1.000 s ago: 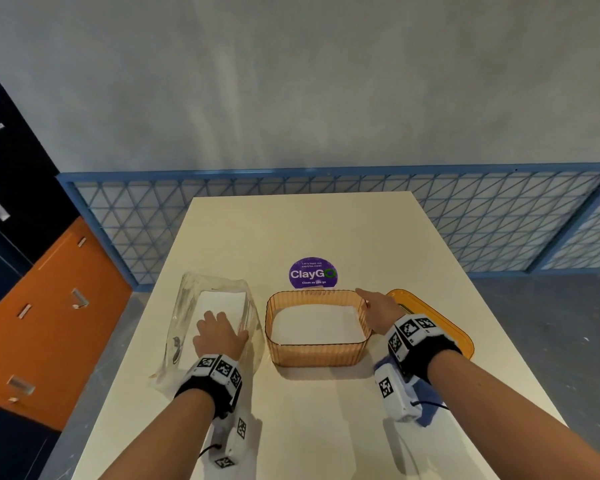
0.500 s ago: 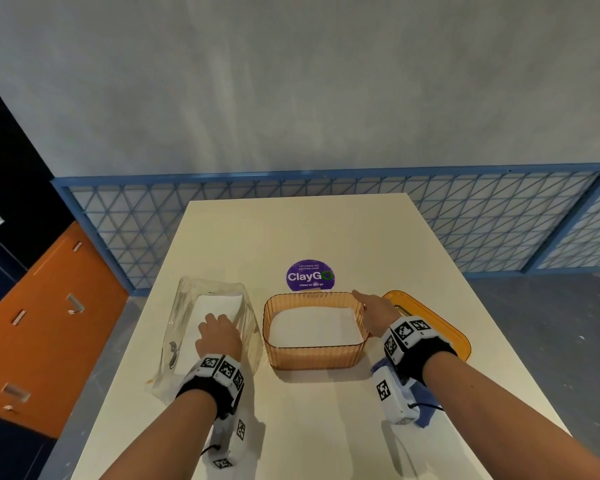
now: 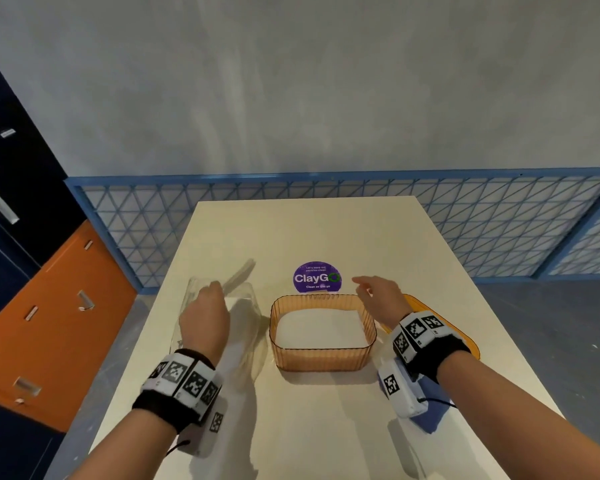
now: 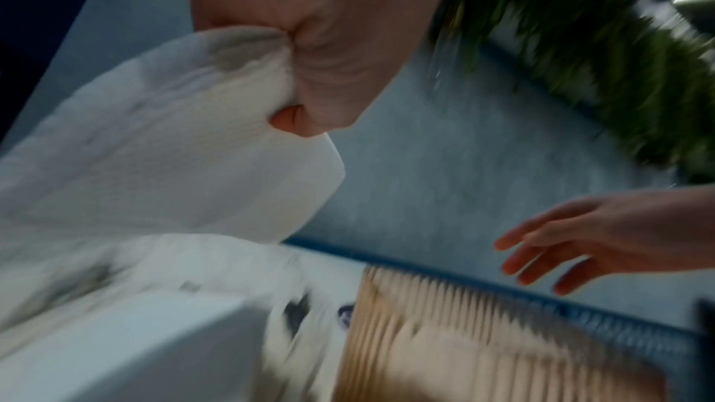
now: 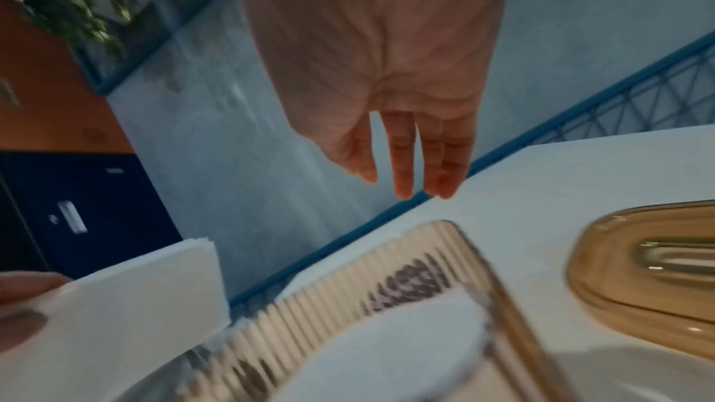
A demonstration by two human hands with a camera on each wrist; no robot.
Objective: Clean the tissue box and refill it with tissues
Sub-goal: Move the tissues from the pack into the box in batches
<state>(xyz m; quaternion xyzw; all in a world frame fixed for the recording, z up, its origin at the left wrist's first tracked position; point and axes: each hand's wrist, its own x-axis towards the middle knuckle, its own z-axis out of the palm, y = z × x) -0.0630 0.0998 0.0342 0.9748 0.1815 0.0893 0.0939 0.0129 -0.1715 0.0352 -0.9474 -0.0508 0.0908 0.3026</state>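
The orange ribbed tissue box [image 3: 321,358] stands open in the middle of the table, with white tissues [image 3: 321,329] lying flat inside it. My left hand [image 3: 205,315] is raised over the clear plastic bag [image 3: 248,320] and pinches a stack of white tissues [image 4: 174,164], blurred by motion in the head view. My right hand [image 3: 378,294] hovers with straight fingers above the box's far right corner and holds nothing. The right wrist view shows these fingers [image 5: 404,164] over the box [image 5: 387,295] and the held stack [image 5: 116,317] at the lower left.
The box's orange lid [image 3: 465,341] lies on the table to the right, partly under my right wrist. A blue cloth [image 3: 433,407] lies beneath that wrist. A purple round sticker [image 3: 316,277] is just behind the box. Blue mesh railing borders the table's far side.
My left hand has come up out of the bag with a stack of tissues pinched in it. My right hand has lifted off the box's rim and now hovers above it.
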